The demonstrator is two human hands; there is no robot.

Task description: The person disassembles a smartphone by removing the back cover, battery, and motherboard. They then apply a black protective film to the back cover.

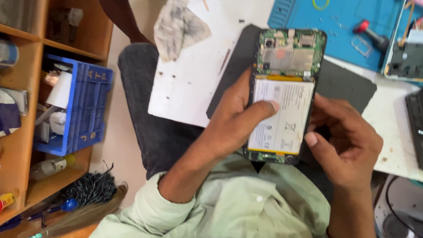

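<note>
Gripping the opened phone [284, 94] upright, the left hand [237, 121] thumbs its battery [283, 115] while right hand [344, 141] fingers clasp its edge.

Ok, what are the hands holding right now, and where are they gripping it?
An opened phone. The left hand grips its left edge, thumb on the white battery; the right hand steadies its right edge.

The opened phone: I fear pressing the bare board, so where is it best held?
Probably by its long side edges, coming from underneath, as the left hand does. The opened phone lies back-up with battery and circuit board exposed, so only the dark rim looks safe.
</note>
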